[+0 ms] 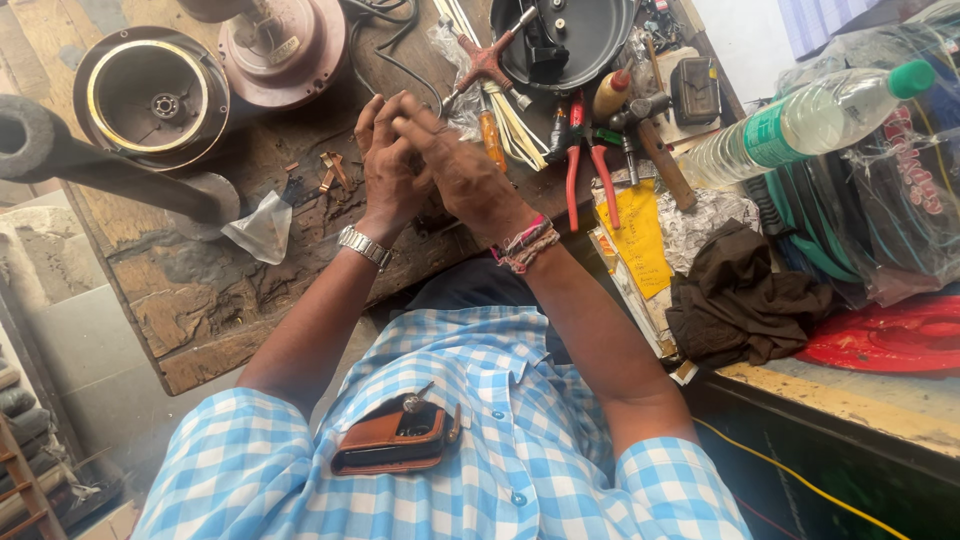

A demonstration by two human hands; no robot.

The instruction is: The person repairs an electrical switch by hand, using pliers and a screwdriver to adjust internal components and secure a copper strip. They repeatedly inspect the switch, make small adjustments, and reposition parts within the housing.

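the left hand and right hand press together above the worn wooden surface, just left of the red-handled pliers; fingers interlock, hiding whatever they pinch, so each grip's state is unclear.

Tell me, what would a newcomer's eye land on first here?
Both hands, the left hand and right hand, pressed together at the middle of the worn wooden workbench; whatever they pinch is too small to tell. Right of them lie red-handled pliers and a hammer, with a clear plastic bottle with a green cap farther right.
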